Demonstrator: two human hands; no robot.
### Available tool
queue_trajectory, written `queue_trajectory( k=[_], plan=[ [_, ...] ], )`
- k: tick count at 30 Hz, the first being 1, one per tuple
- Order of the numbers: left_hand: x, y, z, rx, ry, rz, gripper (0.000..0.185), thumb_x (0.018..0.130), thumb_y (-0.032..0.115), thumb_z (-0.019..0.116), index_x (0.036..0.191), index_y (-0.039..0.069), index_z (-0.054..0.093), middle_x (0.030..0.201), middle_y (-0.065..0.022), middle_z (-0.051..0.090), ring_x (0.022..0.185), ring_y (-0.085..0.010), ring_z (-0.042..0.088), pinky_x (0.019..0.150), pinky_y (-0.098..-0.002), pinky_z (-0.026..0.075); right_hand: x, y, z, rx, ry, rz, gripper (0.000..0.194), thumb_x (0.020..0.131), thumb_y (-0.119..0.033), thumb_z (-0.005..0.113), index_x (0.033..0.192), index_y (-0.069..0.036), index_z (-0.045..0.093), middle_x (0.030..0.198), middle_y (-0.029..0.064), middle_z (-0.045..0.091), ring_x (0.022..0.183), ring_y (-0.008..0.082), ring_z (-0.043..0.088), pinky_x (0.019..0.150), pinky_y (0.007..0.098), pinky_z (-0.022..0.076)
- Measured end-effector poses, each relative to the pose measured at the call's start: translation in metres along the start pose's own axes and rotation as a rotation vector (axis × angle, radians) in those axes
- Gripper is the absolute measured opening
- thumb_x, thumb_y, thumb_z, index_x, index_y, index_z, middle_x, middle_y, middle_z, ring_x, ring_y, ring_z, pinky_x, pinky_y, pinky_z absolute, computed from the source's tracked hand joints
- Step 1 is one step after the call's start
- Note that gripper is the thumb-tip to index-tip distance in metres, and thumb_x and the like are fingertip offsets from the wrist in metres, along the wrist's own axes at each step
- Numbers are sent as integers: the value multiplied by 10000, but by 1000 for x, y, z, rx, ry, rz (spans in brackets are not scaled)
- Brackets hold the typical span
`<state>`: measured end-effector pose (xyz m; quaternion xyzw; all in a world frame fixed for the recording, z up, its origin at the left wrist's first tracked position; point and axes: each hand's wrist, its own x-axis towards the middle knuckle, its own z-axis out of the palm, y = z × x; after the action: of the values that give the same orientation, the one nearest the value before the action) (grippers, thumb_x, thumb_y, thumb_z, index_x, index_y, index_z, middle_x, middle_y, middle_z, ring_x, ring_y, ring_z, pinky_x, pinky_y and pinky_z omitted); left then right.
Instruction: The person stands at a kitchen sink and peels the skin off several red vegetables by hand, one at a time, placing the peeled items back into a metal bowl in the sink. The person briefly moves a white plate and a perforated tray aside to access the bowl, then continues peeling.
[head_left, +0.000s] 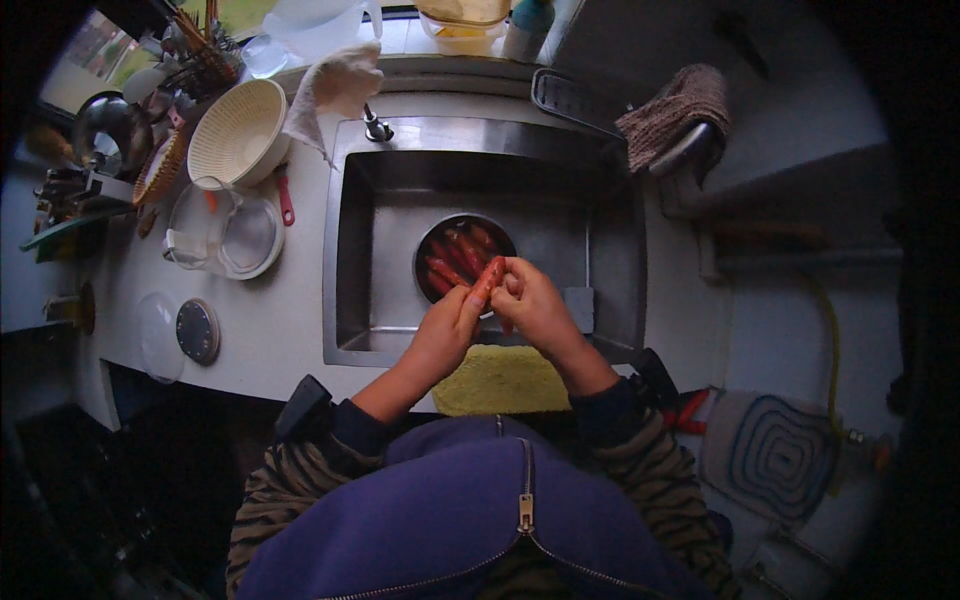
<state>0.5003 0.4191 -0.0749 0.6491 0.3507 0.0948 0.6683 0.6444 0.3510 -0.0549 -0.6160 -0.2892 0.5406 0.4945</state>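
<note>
Over the near side of a round metal bowl (512, 235), my two hands meet around a long, red-orange, carrot-like vegetable (490, 277). My left hand (447, 324) grips its lower end between thumb and fingers. Near its upper end, the fingers of my right hand (537, 301) are curled against it; part of that grip is hidden. Several similar reddish pieces (461, 251) lie in the bowl, seemingly wet. The bowl stands inside a stainless steel sink (394, 225), and my wrists cross the sink's front edge.
A yellow cloth (499, 381) hangs over the front edge below my wrists. To the left are a cream colander (238, 133), a clear plastic jug (225, 232), a red-handled tool (286, 196) and a round dark-faced object (198, 331). A brown cloth (679, 112) drapes at the back right.
</note>
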Motion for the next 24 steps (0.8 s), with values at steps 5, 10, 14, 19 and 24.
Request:
queue_trajectory(
  k=[5, 10, 14, 19, 24],
  plan=[
    [0, -12, 11, 149, 52, 51, 360, 973, 327, 413, 922, -9, 534, 720, -165, 561, 662, -273, 574, 614, -377, 438, -2, 15, -7, -195, 84, -15, 273, 831, -176, 591, 1024, 10, 533, 752, 34, 577, 625, 97, 527, 532, 254, 431],
    [9, -24, 23, 2, -10, 3, 401, 975, 375, 398, 929, 0, 531, 735, -111, 560, 619, -209, 543, 560, -332, 417, -1, 47, -16, -399, 175, -54, 266, 844, -98, 549, 1085, 1, 497, 721, 18, 554, 558, 69, 501, 465, 218, 412],
    [13, -22, 23, -672, -191, -394, 403, 974, 421, 380, 988, 41, 514, 719, -14, 494, 539, -89, 420, 450, -230, 319, -1, 72, -44, -409, 350, 41, 172, 838, -45, 534, 1006, -7, 533, 674, 29, 545, 535, 95, 513, 472, 255, 438],
    [15, -18, 16, -1022, -344, -577, 393, 965, 449, 381, 1034, 78, 492, 712, 15, 440, 503, -49, 325, 409, -187, 239, -7, 106, -114, -575, 345, 139, 180, 804, -105, 592, 965, -23, 596, 818, 146, 608, 704, 267, 622, 642, 365, 504],
    [18, -12, 24, -910, -367, -581, 380, 965, 441, 382, 1036, 84, 492, 719, 16, 447, 516, -51, 339, 424, -189, 239, -15, 107, -125, -1121, 475, -333, 157, 783, -102, 645, 918, -25, 621, 958, 131, 593, 800, 302, 620, 706, 372, 501]
  ],
)
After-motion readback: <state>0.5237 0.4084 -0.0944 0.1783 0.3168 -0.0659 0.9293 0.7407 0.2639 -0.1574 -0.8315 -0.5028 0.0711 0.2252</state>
